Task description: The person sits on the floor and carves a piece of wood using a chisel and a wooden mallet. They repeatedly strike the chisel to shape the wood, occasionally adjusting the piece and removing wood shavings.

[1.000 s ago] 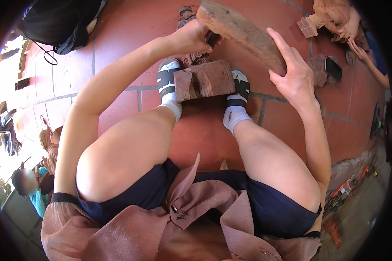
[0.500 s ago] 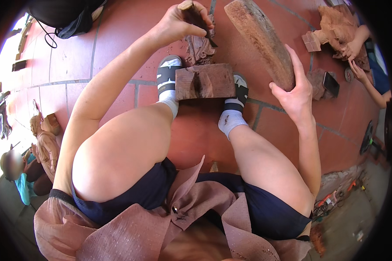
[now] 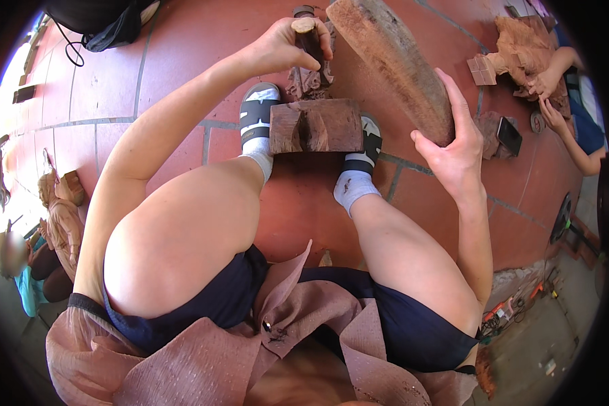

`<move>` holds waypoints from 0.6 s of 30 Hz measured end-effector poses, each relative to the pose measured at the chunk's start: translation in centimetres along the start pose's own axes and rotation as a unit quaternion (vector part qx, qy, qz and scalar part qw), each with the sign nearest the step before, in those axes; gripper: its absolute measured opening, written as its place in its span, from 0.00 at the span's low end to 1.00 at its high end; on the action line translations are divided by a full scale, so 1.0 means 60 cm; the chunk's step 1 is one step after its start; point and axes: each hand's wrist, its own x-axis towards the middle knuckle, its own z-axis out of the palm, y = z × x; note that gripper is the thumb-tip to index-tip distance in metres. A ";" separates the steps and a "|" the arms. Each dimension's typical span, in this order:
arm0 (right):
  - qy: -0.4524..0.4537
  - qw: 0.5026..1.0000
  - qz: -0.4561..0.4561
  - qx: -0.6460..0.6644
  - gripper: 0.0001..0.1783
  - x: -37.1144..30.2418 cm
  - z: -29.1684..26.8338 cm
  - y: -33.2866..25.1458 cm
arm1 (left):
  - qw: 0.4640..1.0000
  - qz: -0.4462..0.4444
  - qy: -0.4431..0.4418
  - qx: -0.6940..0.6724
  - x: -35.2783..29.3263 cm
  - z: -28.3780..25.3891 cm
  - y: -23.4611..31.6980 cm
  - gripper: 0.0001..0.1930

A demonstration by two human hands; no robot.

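Nearest, a brown shirt (image 3: 189,358) and navy shorts (image 3: 419,325) cover the lap, with bare knees (image 3: 159,243) spread apart. Farther out, the right hand (image 3: 459,145) grips the near end of a wooden bar (image 3: 392,64), thumb on one side, fingers on the other. The bar is raised, its long axis slanting from that hand away and leftward. On the tiled floor (image 3: 291,210) a block (image 3: 345,125) sits between the sandals (image 3: 256,115), its long axis crosswise. Just past it is a carving (image 3: 308,84), its long axis running away from the knees; whether it and the block are one piece, and which end is its top, cannot be told. Over it the left hand (image 3: 284,47) is closed around a dark tool (image 3: 309,44), pale butt toward the camera, lower end seemingly aimed down; contact is unclear.

By its look, the shaping is partway: the carving has folds and a hollow is cut into the block, whose flanks seem plain. How much is left cannot be judged.

Farther right, a phone (image 3: 509,137) rests on a lump (image 3: 488,135); beyond, another person's hands (image 3: 543,84) touch a second carving (image 3: 517,51). Far left are a carved figure (image 3: 62,220) and a turquoise sleeve (image 3: 27,291).
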 end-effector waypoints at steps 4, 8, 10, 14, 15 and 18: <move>0.013 0.999 -0.007 0.030 0.46 0.003 -0.001 -0.006 | 1.000 0.009 -0.012 0.015 0.000 -0.002 -0.011 0.14; 0.023 0.998 -0.019 0.047 0.46 0.004 -0.003 -0.008 | 0.999 0.038 -0.026 0.018 -0.001 0.002 -0.016 0.15; 0.030 0.997 -0.032 0.056 0.46 0.004 -0.001 -0.003 | 0.998 0.036 -0.033 0.032 -0.002 0.010 -0.009 0.14; -0.017 0.995 -0.031 -0.094 0.47 0.014 0.000 0.005 | 0.999 0.034 -0.020 -0.003 0.003 0.023 -0.015 0.16; -0.053 0.989 0.010 -0.140 0.47 0.016 0.000 0.002 | 1.000 0.019 -0.023 -0.005 0.002 0.022 -0.017 0.16; -0.039 0.995 0.007 -0.094 0.47 0.008 0.004 0.008 | 0.999 0.006 -0.030 0.010 0.007 0.021 -0.019 0.17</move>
